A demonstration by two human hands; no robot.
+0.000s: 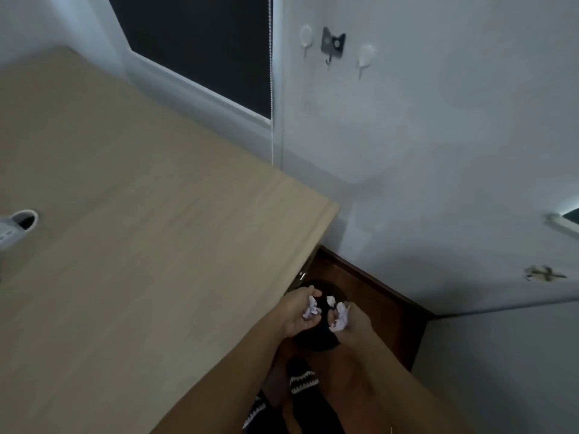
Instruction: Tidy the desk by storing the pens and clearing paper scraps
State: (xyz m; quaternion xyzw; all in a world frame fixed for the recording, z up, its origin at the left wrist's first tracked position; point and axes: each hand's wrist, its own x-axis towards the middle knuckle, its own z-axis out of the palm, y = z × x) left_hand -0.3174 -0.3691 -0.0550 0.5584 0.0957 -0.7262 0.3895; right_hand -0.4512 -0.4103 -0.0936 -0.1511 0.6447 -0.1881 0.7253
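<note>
Both my hands hang over a round black bin (316, 339) on the floor beside the desk's right edge. My left hand (297, 311) is cupped around crumpled white paper scraps (311, 309). My right hand (352, 321) holds more crumpled scraps (340, 316) in its fingers. One small scrap (331, 300) shows between the two hands, above the bin's dark opening. The light wooden desk (141, 230) fills the left of the view. No pens are visible.
A grey-white holder (15, 228) sits at the desk's left edge. My feet in black-and-white slippers (302, 379) stand on the dark wooden floor under my arms. White walls meet in a corner at right, with hooks (332, 45) high up and a dark window (200, 48) behind the desk.
</note>
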